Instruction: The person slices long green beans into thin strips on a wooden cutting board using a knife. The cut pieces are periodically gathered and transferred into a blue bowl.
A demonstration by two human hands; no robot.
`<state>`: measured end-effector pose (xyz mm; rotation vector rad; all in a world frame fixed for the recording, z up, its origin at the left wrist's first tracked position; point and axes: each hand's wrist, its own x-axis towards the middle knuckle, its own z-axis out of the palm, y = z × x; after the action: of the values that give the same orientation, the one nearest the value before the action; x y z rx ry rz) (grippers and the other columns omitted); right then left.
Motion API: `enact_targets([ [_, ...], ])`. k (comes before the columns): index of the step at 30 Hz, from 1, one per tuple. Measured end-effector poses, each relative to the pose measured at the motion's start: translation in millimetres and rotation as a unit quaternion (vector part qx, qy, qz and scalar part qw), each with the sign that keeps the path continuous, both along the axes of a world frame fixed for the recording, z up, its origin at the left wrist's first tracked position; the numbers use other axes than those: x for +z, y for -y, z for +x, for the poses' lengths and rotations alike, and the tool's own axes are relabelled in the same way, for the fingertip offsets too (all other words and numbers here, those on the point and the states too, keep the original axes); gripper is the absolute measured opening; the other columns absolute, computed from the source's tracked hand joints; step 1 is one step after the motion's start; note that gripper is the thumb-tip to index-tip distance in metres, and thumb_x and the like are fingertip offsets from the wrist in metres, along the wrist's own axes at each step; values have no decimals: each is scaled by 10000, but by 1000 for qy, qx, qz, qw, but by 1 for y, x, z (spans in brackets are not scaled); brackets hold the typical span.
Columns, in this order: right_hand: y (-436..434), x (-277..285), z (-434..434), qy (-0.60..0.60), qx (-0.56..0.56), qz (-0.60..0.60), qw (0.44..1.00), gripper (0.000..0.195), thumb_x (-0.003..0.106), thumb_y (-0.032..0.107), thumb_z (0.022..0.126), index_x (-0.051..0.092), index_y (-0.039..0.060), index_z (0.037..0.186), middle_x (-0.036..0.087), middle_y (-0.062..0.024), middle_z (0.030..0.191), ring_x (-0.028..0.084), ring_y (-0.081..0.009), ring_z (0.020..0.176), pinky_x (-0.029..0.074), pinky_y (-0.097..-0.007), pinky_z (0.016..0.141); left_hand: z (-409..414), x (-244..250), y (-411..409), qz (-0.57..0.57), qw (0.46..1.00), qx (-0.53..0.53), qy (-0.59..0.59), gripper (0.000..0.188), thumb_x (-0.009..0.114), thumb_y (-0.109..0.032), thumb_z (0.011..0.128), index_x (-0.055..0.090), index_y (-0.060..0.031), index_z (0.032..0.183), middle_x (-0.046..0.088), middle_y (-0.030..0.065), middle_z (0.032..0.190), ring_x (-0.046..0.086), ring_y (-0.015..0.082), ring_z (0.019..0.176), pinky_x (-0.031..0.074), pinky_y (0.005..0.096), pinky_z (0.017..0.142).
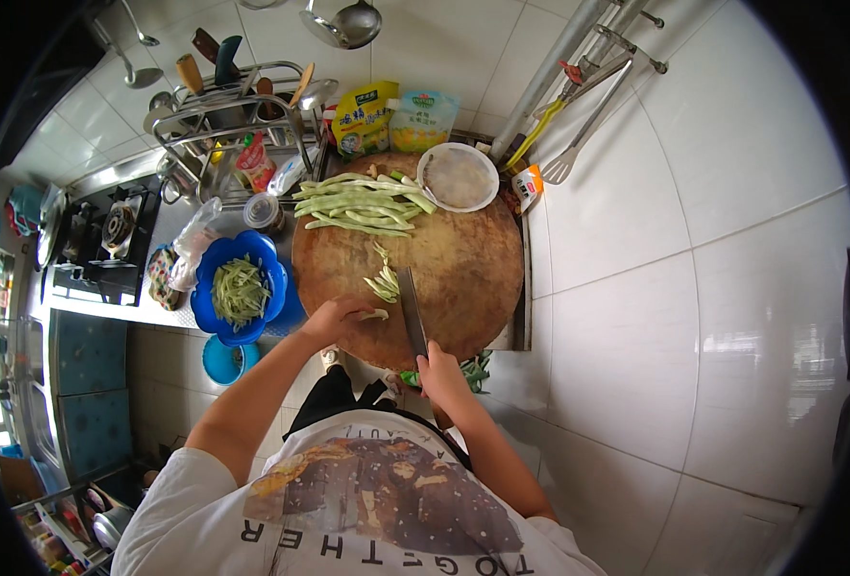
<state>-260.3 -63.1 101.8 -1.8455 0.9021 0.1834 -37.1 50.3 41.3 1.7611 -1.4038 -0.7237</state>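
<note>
On a big round wooden chopping board, my right hand grips the handle of a cleaver, its blade pointing away from me. My left hand rests at the board's near left edge, fingers on a short piece of green bean. Thin slices of bean lie left of the blade. Farther back, a pile of whole green beans stretches across the board. A blue petal-rimmed bowl on the counter at the left holds many shredded green pieces.
A round white bowl sits at the board's back right. Behind stand seasoning pouches and a metal rack with knives and utensils. A lidded plastic tub is left of the board; a gas stove lies beyond. A blue bucket is below.
</note>
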Motion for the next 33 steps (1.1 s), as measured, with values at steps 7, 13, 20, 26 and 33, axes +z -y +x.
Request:
enact_targets([
  [7, -6, -15, -7, 28, 48, -70, 996, 180, 449, 145, 896, 423, -33, 890, 580, -225, 624, 586, -336, 494, 458, -429, 489, 9, -8, -16, 68, 996, -18, -50, 228, 559, 0, 787, 645, -35, 995, 628, 102, 985, 594, 228, 925, 460, 305, 820],
  [13, -5, 4, -2, -37, 27, 16, 999, 189, 453, 151, 893, 437, -36, 919, 583, -240, 645, 589, -378, 547, 458, -458, 525, 5, 10, 2, 114, 954, 15, -276, 198, 569, -8, 814, 654, -28, 992, 657, 76, 945, 594, 160, 893, 448, 267, 823],
  [20, 1, 2, -1, -21, 45, -38, 998, 211, 458, 166, 889, 456, -24, 982, 591, -249, 694, 590, -407, 640, 454, -486, 587, 20, -7, 10, 135, 983, -49, -113, 189, 575, -21, 799, 664, -56, 962, 641, 77, 923, 596, 208, 888, 452, 301, 804],
  [26, 1, 11, 4, -58, 114, -79, 989, 200, 454, 164, 880, 463, -16, 967, 594, -264, 757, 575, -436, 748, 442, -513, 650, 29, -12, 2, 61, 996, -50, -38, 185, 559, 5, 767, 668, -57, 901, 625, 100, 878, 589, 267, 850, 460, 335, 768],
  [33, -8, -6, 6, -29, 145, -116, 982, 184, 456, 151, 870, 463, -17, 943, 592, -263, 745, 577, -435, 729, 444, -516, 648, 5, -6, -5, -16, 979, 0, 204, 215, 581, -49, 694, 679, -108, 876, 609, 68, 885, 574, 252, 877, 440, 384, 819],
])
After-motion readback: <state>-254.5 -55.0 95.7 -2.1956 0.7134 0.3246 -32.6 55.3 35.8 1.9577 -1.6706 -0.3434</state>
